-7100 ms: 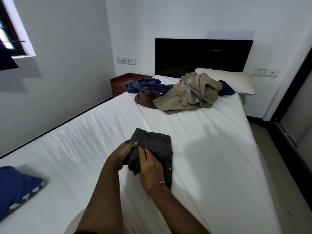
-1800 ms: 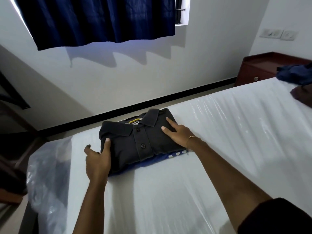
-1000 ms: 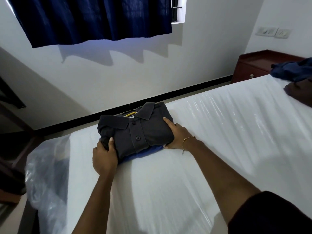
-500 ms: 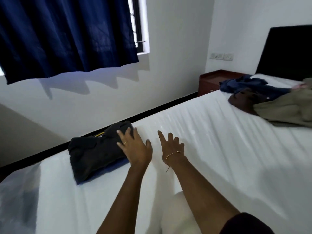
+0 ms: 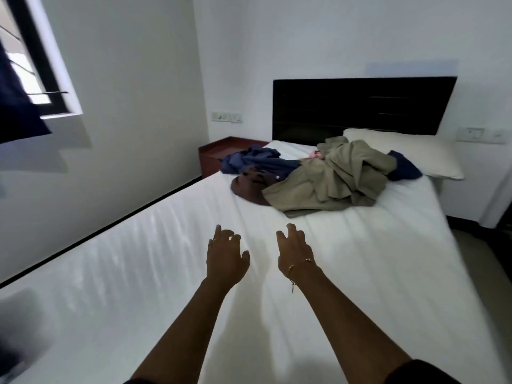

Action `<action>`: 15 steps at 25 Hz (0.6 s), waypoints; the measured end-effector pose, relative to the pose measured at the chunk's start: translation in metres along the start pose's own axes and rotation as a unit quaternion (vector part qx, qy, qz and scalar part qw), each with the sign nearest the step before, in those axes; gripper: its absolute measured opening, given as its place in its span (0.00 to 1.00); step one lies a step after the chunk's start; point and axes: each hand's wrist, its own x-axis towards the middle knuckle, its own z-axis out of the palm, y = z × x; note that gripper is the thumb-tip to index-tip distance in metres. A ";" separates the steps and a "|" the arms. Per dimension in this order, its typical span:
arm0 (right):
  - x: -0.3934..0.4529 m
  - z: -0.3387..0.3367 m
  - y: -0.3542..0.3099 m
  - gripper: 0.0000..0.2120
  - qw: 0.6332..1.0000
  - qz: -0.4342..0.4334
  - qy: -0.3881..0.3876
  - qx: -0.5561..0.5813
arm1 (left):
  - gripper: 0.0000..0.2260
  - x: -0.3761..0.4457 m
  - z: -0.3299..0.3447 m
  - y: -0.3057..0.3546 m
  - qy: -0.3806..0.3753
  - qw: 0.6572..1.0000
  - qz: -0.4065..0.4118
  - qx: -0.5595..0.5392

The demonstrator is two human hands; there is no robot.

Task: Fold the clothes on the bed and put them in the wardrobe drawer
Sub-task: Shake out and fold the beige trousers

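- White sheeting is covering the bed (image 5: 360, 273) from foot to head; it is showing a glossy sheen and shallow ripples on the window side.
- Both hands are hovering over the middle of the bed, side by side and apart from each other.
- The left hand (image 5: 225, 257) is showing spread, relaxed fingers and is holding nothing; a ring is sitting on one finger.
- The right hand (image 5: 295, 252) is likewise lying loose-fingered and is gripping nothing; a thin gold bracelet (image 5: 297, 266) is circling its wrist.
- The unfolded clothes are lying in a heap near the head of the bed, well apart from both hands: an olive garment (image 5: 332, 181) is lying on top, a navy garment (image 5: 255, 159) and a brown garment (image 5: 246, 187) are lying at its left edge.
- A white pillow (image 5: 410, 153) is resting just behind the heap, against the black headboard (image 5: 360, 106).
- A reddish-brown bedside cabinet (image 5: 219, 153) is standing in the corner beside the bed.
- White walls are enclosing the room; switch plates (image 5: 227, 116) are sitting left of the headboard.
- A dark-framed window (image 5: 41, 67) with a navy curtain (image 5: 16, 112) is occupying the left wall.
- A dark blurred shape at the lower left edge is not identifiable.
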 end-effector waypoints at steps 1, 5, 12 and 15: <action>0.014 0.007 0.019 0.18 1.000 0.014 -0.004 0.002 | 0.20 0.016 0.017 0.010 -0.004 1.000 0.017 -0.003; 0.082 0.039 0.084 0.22 0.999 0.032 -0.009 -0.021 | 0.19 0.091 0.080 0.044 -0.032 0.997 0.062 0.016; 0.191 0.086 0.132 0.25 0.991 0.081 -0.076 -0.077 | 0.20 0.173 0.162 0.060 -0.097 0.991 0.082 0.036; 0.213 0.093 0.133 0.20 0.992 0.073 -0.081 -0.070 | 0.24 0.173 0.178 0.060 -0.002 0.997 0.072 0.033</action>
